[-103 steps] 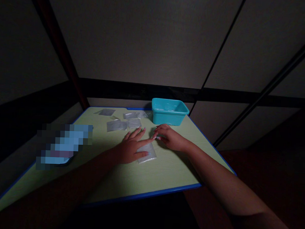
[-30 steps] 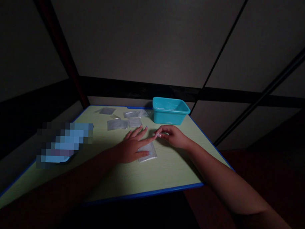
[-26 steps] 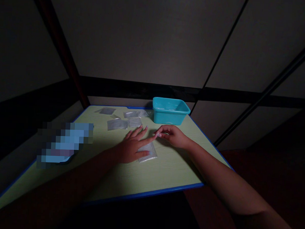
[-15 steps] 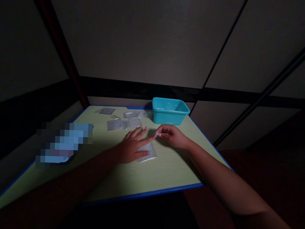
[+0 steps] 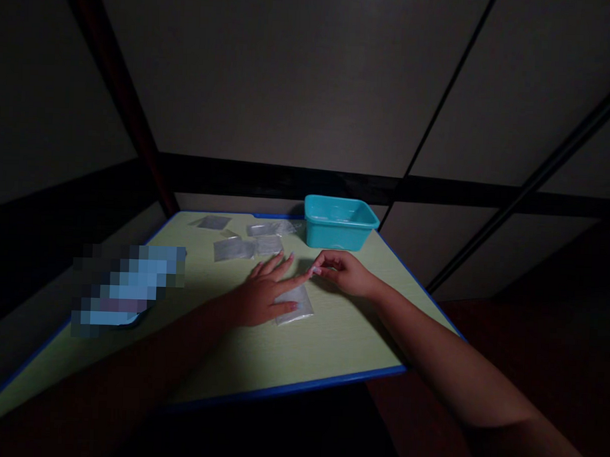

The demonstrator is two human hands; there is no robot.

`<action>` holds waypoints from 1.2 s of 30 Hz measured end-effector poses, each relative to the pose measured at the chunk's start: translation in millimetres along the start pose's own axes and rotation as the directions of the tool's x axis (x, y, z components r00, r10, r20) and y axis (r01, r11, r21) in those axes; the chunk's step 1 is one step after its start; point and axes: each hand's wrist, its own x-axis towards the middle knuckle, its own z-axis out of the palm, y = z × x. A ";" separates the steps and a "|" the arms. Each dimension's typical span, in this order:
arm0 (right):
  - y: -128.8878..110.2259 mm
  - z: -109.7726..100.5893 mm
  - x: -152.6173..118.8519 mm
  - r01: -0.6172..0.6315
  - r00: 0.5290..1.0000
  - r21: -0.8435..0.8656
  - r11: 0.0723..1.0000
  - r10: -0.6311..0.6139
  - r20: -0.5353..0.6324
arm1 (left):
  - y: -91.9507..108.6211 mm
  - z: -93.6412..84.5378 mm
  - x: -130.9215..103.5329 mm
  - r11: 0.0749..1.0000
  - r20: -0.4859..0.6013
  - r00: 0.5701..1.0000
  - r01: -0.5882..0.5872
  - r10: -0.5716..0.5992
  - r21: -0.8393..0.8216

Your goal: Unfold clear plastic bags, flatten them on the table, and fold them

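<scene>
My left hand (image 5: 267,294) lies with its fingers spread over a flat, clear plastic packet (image 5: 301,300) on the table, the thumb resting on it. At the packet's far edge my right hand (image 5: 343,272) is closed in a pinch, its fingertips meeting my left index fingertip. Whatever sits in that pinch is too small to make out. Beyond my left fingers lie several similar clear packets, among them a grey one (image 5: 229,249) and another (image 5: 269,245) close to my fingertips.
A turquoise plastic bin (image 5: 339,235) stands at the table's far right corner. More packets (image 5: 214,223) lie near the far edge. On the left is a pixelated blue object (image 5: 137,286). The pale table (image 5: 331,349) has a blue rim, with a panelled wall behind it.
</scene>
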 end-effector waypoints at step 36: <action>14.4 3.1 2.0 -0.100 0.995 0.248 0.964 0.098 0.018 | 0.4 -4.3 0.1 0.999 0.088 0.996 0.023 -0.020 -0.036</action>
